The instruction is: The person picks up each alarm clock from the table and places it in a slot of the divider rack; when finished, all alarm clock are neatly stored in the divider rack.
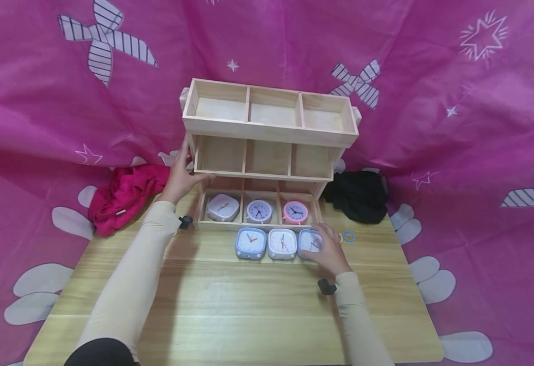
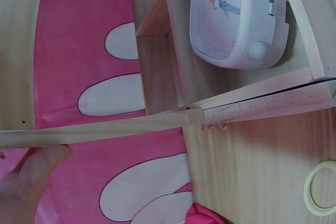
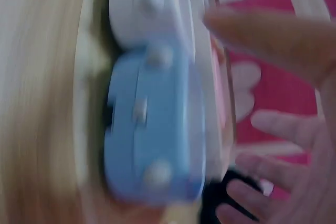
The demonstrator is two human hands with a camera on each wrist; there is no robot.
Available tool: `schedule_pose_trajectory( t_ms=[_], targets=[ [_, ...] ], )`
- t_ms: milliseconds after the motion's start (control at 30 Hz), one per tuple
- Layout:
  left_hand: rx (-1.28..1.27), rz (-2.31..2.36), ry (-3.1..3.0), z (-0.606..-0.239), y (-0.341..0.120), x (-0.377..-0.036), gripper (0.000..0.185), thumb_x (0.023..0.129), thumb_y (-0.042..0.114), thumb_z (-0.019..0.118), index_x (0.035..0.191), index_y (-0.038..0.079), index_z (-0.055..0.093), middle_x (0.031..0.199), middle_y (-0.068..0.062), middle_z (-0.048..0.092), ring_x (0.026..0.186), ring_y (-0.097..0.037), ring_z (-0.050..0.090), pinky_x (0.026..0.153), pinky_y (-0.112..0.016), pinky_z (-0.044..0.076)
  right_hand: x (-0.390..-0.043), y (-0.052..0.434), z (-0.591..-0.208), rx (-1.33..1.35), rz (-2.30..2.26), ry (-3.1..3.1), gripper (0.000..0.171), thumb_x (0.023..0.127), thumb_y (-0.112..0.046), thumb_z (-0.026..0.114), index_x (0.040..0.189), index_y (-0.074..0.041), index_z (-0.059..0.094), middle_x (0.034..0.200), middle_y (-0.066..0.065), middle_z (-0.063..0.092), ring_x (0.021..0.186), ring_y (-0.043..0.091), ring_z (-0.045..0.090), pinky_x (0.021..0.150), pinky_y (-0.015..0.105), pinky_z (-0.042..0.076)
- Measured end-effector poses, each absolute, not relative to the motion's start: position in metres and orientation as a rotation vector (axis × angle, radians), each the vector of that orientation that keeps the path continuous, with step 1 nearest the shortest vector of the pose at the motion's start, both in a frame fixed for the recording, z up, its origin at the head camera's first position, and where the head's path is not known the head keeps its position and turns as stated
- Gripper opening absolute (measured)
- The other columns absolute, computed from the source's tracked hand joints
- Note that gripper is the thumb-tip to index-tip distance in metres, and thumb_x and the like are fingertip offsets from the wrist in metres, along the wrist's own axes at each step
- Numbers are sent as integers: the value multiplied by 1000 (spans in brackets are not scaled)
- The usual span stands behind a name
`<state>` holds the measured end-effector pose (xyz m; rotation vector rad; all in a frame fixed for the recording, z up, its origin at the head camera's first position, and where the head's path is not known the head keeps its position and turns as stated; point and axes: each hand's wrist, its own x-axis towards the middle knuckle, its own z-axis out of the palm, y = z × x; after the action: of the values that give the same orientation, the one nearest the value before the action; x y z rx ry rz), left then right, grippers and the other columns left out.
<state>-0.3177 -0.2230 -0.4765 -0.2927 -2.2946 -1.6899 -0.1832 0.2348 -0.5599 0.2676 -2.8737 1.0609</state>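
Observation:
My left hand (image 1: 178, 179) rests against the left side of a tiered wooden organizer (image 1: 267, 131), fingers straight along it; in the left wrist view its tip meets the wooden side strip (image 2: 115, 131). Over the right-hand blue alarm clock (image 1: 309, 241) is my right hand (image 1: 332, 254), fingers and thumb spread apart. The right wrist view shows that blue clock from its edge, blurred, with the thumb and fingers off to the right. Left of it stand a white alarm clock (image 1: 282, 244) and another blue alarm clock (image 1: 250, 243), in a row before the organizer.
The bottom tier holds a white square clock (image 1: 223, 207), a lilac round clock (image 1: 259, 211) and a pink round clock (image 1: 295, 212). Red cloth (image 1: 127, 195) lies left, black cloth (image 1: 358, 195) right. A blue ring (image 1: 349, 232) lies on the wooden table (image 1: 248, 315). Pink curtain surrounds everything.

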Motion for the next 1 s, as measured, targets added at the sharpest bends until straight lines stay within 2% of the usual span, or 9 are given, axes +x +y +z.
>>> schedule_pose_trajectory(
  t_ms=[100,200,300,567,667,867,1000],
  targets=[
    [-287,-1705,-2296,-478,-223,-317,138,77,-8,91,172,40,4,174,-16,24,153,-53,38,117,-69,47,-184,252,-570,260,1143,-2930,98,70,-31,101,153,-8,55,165,23,39,150,47,34,122,68,39],
    [-291,-1689,-2298,-478,-223,-319,138,77,-6,92,172,42,4,173,-17,25,153,-51,38,118,-69,46,-185,263,-583,278,1241,-2935,100,71,-30,101,156,-10,52,169,20,31,153,47,32,123,69,38],
    [-302,-1679,-2292,-478,-223,-320,137,77,-6,92,172,41,5,172,-17,27,152,-50,39,118,-68,46,-186,269,-593,280,1353,-2897,100,71,-25,100,157,-10,51,173,18,25,157,46,28,127,69,33],
    [-288,-1713,-2288,-476,-222,-319,138,76,-8,91,172,40,4,174,-13,25,152,-53,39,116,-69,46,-186,265,-605,138,1553,-2814,93,73,-21,98,155,-13,54,175,13,25,159,45,28,132,67,24],
    [-274,-1708,-2299,-476,-222,-320,138,77,-8,91,172,40,3,176,-12,22,153,-52,38,117,-68,46,-184,261,-605,105,1574,-2793,95,73,-22,99,156,-14,53,174,12,28,159,43,29,133,64,25],
    [-284,-1727,-2300,-475,-222,-320,136,78,-14,86,173,30,0,176,-18,19,153,-57,35,117,-73,42,-173,256,-603,6,1457,-2826,103,70,-34,101,158,-16,51,161,14,49,147,37,46,126,58,38],
    [-285,-1720,-2300,-475,-221,-319,137,78,-12,88,173,34,1,175,-17,20,153,-55,36,117,-71,44,-164,255,-596,-48,1370,-2829,97,68,-38,103,152,-16,58,151,11,61,138,33,55,119,54,45]
  ],
)
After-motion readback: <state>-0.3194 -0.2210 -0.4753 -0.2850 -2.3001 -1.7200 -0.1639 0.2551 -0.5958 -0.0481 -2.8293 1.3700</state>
